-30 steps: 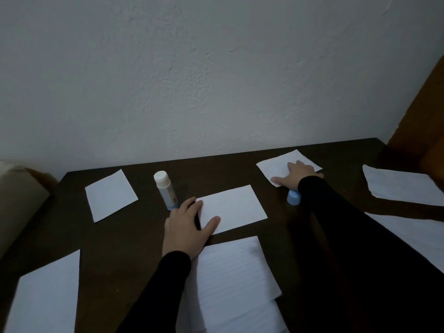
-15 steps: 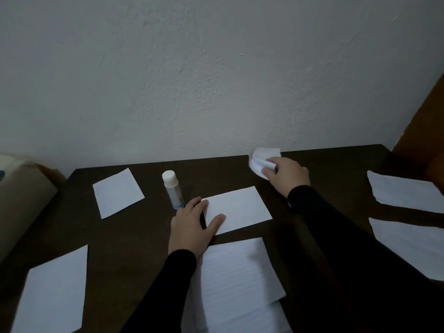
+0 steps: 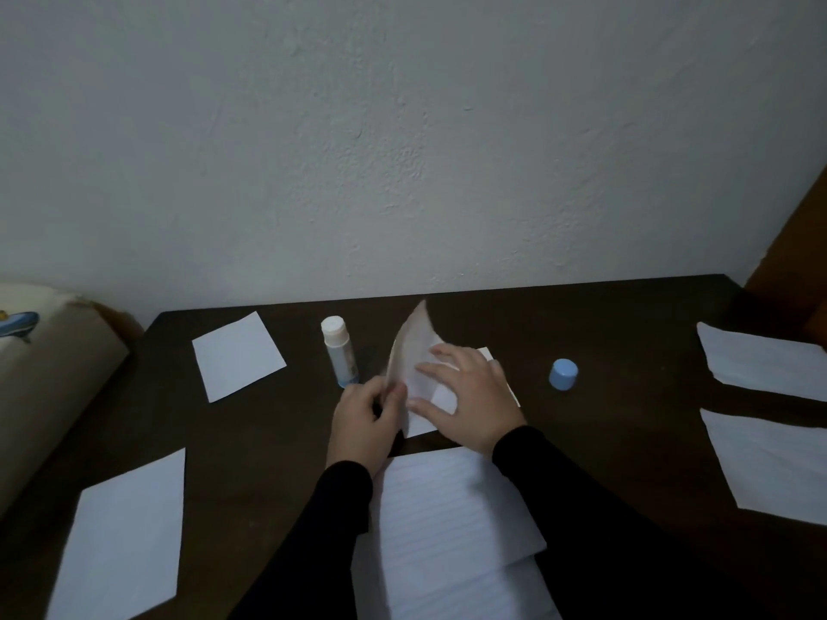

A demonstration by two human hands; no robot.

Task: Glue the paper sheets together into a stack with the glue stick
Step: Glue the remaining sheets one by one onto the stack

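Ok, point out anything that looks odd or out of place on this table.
The small round blue cap lies alone on the dark wooden table, well apart from the upright white glue stick, which stands uncapped. The small white sheet between the left hand and right hand curls up, not flat.

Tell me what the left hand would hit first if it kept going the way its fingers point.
Probably the glue stick: the left hand points up and slightly left, pinching the curled paper sheet. Depth is unclear, so it might pass beside it.
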